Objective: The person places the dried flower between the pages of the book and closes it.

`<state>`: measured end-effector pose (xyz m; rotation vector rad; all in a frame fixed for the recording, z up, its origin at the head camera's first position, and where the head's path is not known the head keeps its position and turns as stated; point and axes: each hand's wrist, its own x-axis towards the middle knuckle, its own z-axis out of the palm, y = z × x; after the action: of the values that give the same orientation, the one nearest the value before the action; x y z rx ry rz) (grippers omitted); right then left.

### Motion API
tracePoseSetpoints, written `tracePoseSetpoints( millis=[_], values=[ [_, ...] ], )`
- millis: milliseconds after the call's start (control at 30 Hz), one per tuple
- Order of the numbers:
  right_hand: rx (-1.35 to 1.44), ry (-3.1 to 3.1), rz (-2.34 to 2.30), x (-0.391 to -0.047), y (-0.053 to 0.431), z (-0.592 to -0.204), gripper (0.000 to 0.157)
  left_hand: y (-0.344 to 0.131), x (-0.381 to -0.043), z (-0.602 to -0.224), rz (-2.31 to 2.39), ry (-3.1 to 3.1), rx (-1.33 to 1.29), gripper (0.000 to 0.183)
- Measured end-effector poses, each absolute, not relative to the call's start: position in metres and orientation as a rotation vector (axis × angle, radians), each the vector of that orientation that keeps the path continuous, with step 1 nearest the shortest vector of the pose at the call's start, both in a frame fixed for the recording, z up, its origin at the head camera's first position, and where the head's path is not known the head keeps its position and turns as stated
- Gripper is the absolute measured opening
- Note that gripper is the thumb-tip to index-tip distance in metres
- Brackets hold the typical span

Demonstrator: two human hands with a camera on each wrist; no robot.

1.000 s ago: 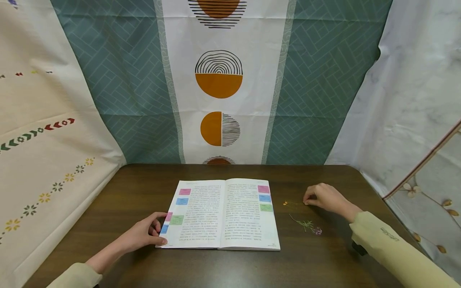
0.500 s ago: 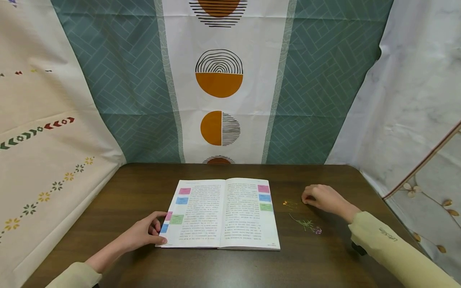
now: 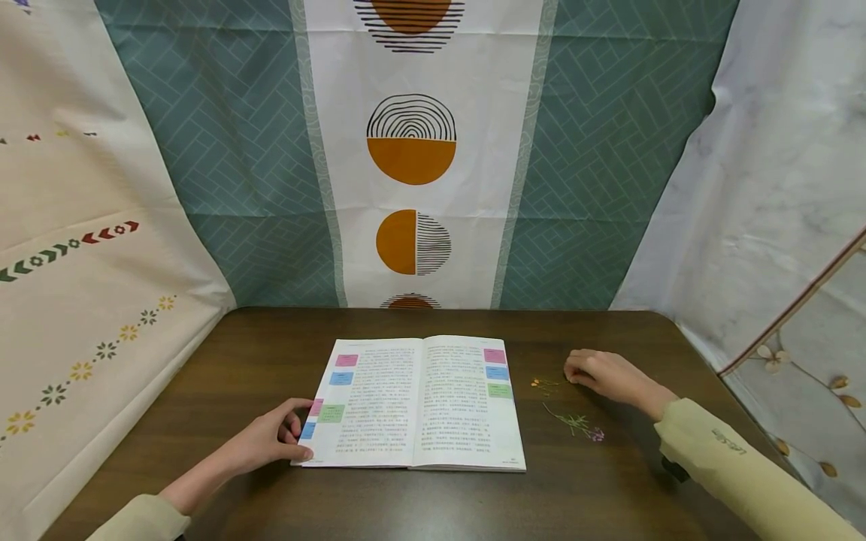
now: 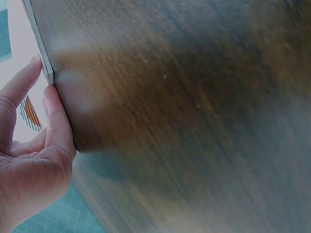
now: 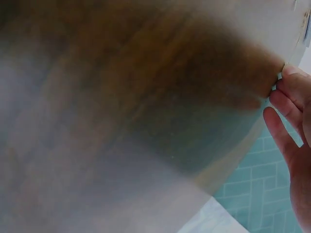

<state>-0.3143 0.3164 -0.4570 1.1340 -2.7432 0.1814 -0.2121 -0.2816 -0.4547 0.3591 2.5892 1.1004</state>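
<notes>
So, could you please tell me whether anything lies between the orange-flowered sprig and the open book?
Nothing visible does: in the head view, only dark tabletop shows between the orange-flowered sprig and the open book. The purple-flowered sprig lies on the near side, outside that gap.

Tabletop (image 3: 440,503): wood-grained, smooth, semi-gloss. Open book (image 3: 379,413): paper pages, matt. Patterned backdrop (image 3: 230,173): lightly creased cloth, matt.

A dark wooden table (image 3: 467,505) is backed by a teal-and-white hanging (image 3: 473,158) printed with orange half-discs (image 3: 411,161), flanked by patterned cream cloth (image 3: 88,300) and marbled white cloth (image 3: 764,210).
</notes>
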Motion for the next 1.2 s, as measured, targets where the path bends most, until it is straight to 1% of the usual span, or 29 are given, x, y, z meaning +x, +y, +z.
tracePoseSetpoints(
  millis=[433,567,833,1200],
  values=[
    [1.069,-2.88,0.302,-0.324,0.314,-0.442,0.024,-0.281,-0.212,-0.455,1.098,2.594,0.339,0.083],
    [1.064,-2.89,0.33,-0.328,0.307,-0.433,0.024,-0.282,-0.212,-0.456,1.106,2.588,0.349,0.083],
    [1.11,-2.885,0.39,-0.335,0.284,-0.417,0.022,-0.282,-0.212,-0.456,1.099,2.595,0.355,0.083],
    [1.278,-2.816,0.409,-0.341,0.238,-0.402,0.017,-0.282,-0.211,-0.455,1.114,2.591,0.39,0.083]
  ],
)
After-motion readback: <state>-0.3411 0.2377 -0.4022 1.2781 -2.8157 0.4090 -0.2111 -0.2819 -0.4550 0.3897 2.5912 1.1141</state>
